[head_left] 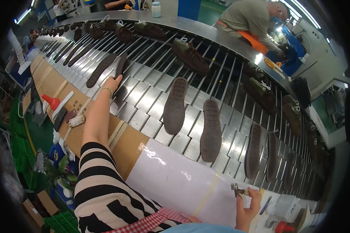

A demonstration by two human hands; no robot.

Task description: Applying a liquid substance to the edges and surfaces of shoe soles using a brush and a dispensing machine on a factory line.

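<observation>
My left arm, in a black-and-cream striped sleeve, stretches out over the conveyor. At its end my left hand [112, 84] is closed on the near end of a dark brown shoe sole [121, 64], which is tilted on edge. Just left of it another brown sole [101, 70] lies tread up on the metal slats. My right hand [248, 209] is low at the right, above the white-covered ledge, pinching a small metal tool [236, 190] with a hooked, silvery end. Two soles [175, 106] [211, 130] lie side by side on the slats between my hands.
Brown lace-up shoes [190, 56] stand on the rods along the conveyor's far side. More soles [253, 151] lie to the right. A red-nozzled bottle [51, 101] rests on the cardboard-covered ledge [124, 155]. A pen [266, 205] is beside my right hand. Across the conveyor a co-worker [247, 19] bends over a machine.
</observation>
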